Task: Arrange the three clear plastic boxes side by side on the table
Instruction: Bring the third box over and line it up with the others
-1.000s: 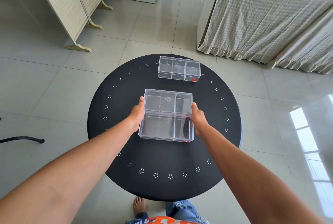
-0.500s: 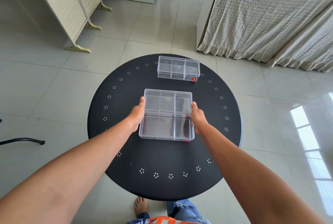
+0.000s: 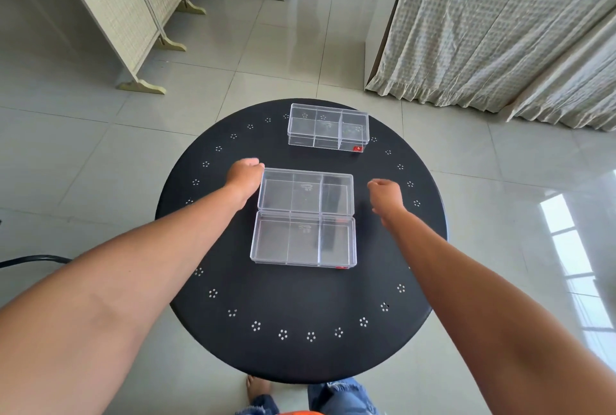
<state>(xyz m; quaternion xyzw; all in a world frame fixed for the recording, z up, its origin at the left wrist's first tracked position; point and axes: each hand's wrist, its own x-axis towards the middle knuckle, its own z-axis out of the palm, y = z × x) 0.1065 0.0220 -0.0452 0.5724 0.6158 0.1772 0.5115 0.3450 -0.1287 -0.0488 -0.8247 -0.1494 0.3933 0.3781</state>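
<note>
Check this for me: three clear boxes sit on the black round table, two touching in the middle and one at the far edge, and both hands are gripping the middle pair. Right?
Not quite. In the head view the right hand is clear of the middle pair, with bare table between them; only the left hand is at its side. The third box does sit at the far edge.

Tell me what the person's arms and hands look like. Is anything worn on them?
Both arms are bare from hand to upper forearm: no sleeves show. The left hand and right hand have no gloves, and no watch, ring or bracelet is visible.
</note>
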